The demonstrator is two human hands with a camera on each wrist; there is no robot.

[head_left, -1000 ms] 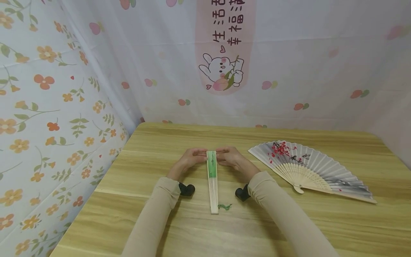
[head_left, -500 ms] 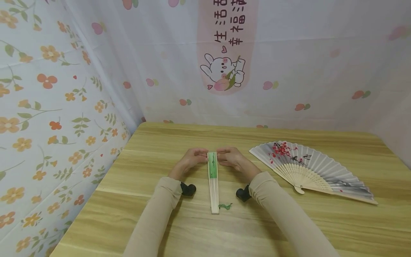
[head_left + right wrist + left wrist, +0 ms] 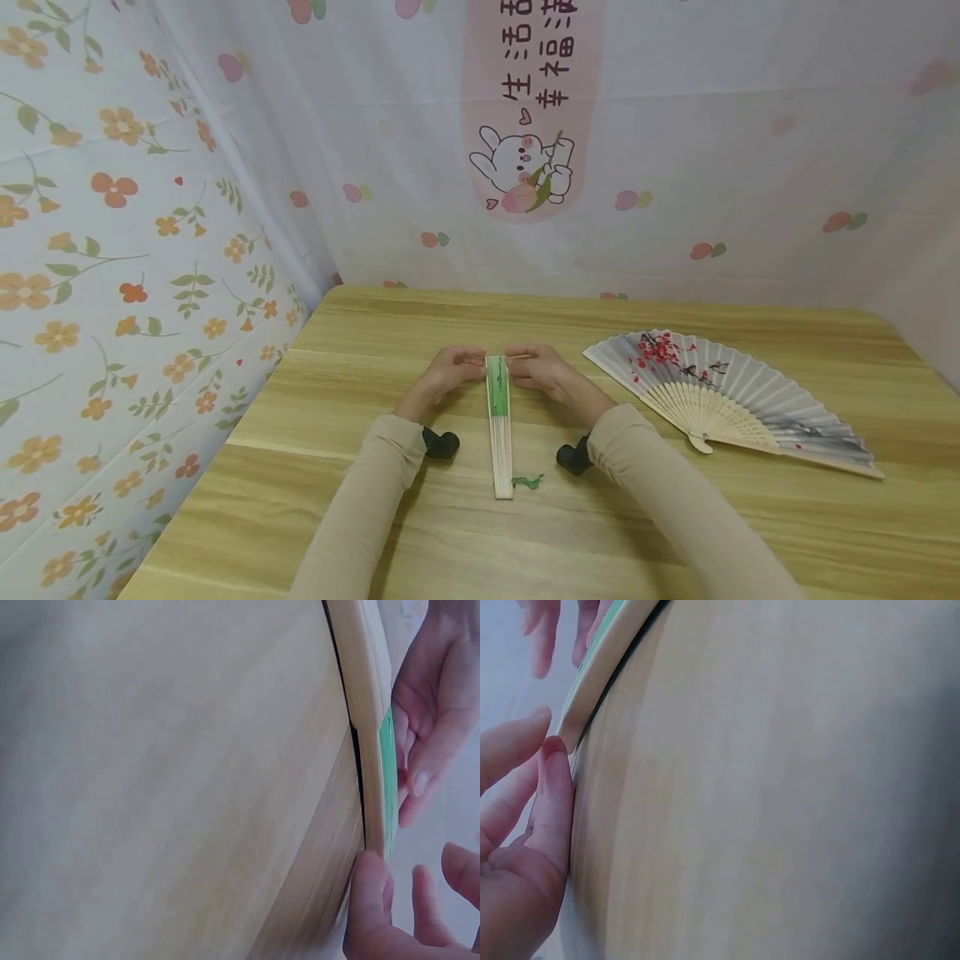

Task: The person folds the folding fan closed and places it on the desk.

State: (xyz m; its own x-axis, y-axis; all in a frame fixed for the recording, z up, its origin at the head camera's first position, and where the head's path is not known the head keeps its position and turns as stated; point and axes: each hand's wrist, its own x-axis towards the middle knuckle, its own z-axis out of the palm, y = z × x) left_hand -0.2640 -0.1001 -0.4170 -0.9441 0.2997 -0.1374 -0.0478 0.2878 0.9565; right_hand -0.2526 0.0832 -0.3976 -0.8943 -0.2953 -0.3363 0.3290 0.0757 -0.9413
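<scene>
A folded hand fan [image 3: 498, 425] with green leaf and pale ribs lies lengthwise on the table, its green end pointing away. A green tassel [image 3: 528, 481] trails from its near end. My left hand [image 3: 446, 372] is at the left of the green end, and in the left wrist view a fingertip [image 3: 553, 754] touches the fan's edge. Opposite it, my right hand [image 3: 543, 369] has a fingertip [image 3: 369, 862] against the right edge. The other fingers are apart from the fan, and neither hand wraps round it.
A spread fan [image 3: 712, 367] with grey leaf and red blossoms lies to the right on the wooden table [image 3: 360, 325]. A printed curtain [image 3: 390, 158] hangs behind the table, and a floral cloth [image 3: 112, 275] hangs at the left.
The head view has shifted slightly, and my right forearm has moved a little to the right. Both hands stay beside the folded fan, which keeps its place.
</scene>
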